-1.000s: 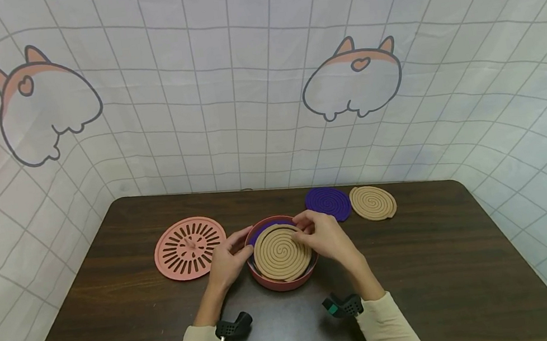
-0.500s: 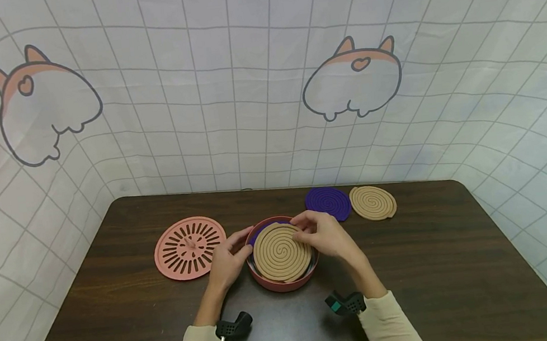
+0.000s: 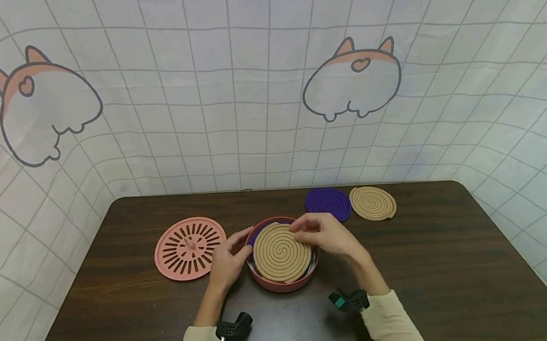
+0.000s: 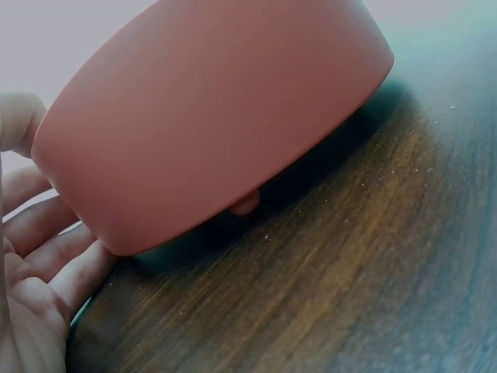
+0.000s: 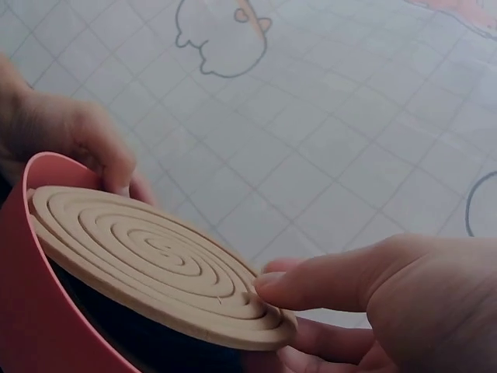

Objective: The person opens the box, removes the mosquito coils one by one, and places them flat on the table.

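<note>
now, right hand (image 3: 325,236): pinching the edge of a tan spiral mat (image 3: 281,251)
tan spiral mat: over the mouth of the red bowl (image 3: 282,287)
left hand (image 3: 227,264): gripping the red bowl's side
pink slotted disc (image 3: 190,251): on the table (image 3: 432,270), leftward
purple spiral mat (image 3: 328,205): farther back, beside a second tan mat (image 3: 373,203)

Head view bright; L wrist view hazy w/ glare.
</note>
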`<state>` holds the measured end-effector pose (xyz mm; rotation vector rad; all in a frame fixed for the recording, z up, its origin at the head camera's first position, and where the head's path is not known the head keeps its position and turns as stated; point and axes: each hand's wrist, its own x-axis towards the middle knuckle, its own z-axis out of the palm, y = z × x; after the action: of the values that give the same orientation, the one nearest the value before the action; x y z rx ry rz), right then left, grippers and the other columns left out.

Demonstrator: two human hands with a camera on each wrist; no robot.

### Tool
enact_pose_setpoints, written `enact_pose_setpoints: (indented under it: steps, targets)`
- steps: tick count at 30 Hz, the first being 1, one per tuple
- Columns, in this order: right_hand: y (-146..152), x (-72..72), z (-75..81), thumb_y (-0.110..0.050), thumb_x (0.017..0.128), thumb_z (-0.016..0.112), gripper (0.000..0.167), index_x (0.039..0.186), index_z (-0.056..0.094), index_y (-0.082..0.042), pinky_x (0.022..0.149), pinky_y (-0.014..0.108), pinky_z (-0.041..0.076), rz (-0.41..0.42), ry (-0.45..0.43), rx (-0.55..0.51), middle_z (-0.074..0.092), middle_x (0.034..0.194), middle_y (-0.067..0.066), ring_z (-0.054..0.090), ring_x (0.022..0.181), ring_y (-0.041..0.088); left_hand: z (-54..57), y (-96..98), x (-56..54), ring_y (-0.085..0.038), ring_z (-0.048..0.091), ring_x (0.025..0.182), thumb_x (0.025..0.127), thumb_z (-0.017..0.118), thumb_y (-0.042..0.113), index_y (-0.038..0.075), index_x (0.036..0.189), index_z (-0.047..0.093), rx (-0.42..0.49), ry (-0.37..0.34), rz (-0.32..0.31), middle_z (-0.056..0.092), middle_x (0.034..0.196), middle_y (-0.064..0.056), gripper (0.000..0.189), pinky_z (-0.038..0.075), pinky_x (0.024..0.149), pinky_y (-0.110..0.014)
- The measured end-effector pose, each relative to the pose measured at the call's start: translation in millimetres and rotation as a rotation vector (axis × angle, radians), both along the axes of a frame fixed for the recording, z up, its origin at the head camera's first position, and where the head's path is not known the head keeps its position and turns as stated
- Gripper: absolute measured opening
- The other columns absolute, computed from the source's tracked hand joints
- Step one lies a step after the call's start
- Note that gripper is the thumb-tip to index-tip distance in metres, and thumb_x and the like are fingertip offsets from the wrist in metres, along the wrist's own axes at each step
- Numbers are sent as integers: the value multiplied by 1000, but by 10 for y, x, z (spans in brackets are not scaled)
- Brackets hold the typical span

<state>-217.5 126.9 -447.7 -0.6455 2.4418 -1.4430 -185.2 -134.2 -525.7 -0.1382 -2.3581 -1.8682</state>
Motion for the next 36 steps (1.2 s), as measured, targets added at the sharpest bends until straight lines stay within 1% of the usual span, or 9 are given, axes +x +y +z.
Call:
enact_pose_setpoints:
  steps: [4,6,9,12,13,18,25,32,36]
  targets:
    - [30,-12,-5,-17,92,71,20,108,76,-6,68,25,52,16,-44,-26,75,102,15,63,77,12,8,-4,8,-27,69,115,91,66,7,14,130,68,-1,1,2,70,127,-11,40,51,91,-19]
    - [48,-19,-10,-17,91,72,20,107,76,-5,67,25,53,18,-66,-40,75,101,15,63,76,11,15,-1,10,-27,68,115,92,65,7,13,131,68,-7,0,5,70,127,-12,40,51,92,-19]
    - [76,-27,-15,-16,91,73,20,107,77,-5,65,26,54,29,-94,-62,76,98,13,64,73,9,171,19,82,-29,68,116,92,63,4,8,132,66,-23,-11,0,69,128,-15,40,50,91,-18]
    - [97,-39,-23,-14,91,72,20,107,76,-4,63,27,56,55,-107,-81,76,97,15,64,69,9,335,39,156,-32,67,117,93,62,2,3,133,64,-38,-28,-7,68,129,-18,40,51,92,-19]
    - [102,-41,-25,-13,91,72,20,107,76,-3,63,27,56,64,-105,-82,76,97,17,64,68,8,381,42,179,-32,68,117,93,62,2,2,132,65,-41,-22,-10,68,128,-18,39,51,91,-18]
    - [117,-47,-29,-12,90,72,21,108,76,0,63,28,57,86,-112,-93,75,100,20,66,68,8,387,44,185,-32,68,117,93,62,2,2,132,65,-53,-17,-9,68,128,-18,39,51,91,-20]
    - [127,-45,-32,-11,89,74,23,109,75,0,61,36,60,88,-153,-120,76,99,17,69,65,12,388,47,187,-31,68,117,94,61,3,3,132,65,-54,-23,-9,69,129,-17,39,51,92,-20]
    - [126,-51,-48,-12,89,75,25,109,75,2,62,33,60,80,-140,-109,75,99,18,69,67,10,384,54,179,-31,67,118,94,61,2,2,133,64,-41,-22,-15,68,129,-18,39,50,91,-18]
    - [137,-58,-54,-13,89,75,25,110,75,1,63,35,60,64,-145,-97,76,97,16,69,67,11,382,56,178,-31,67,118,94,61,3,3,133,64,-45,-21,-18,68,129,-18,39,50,91,-18]
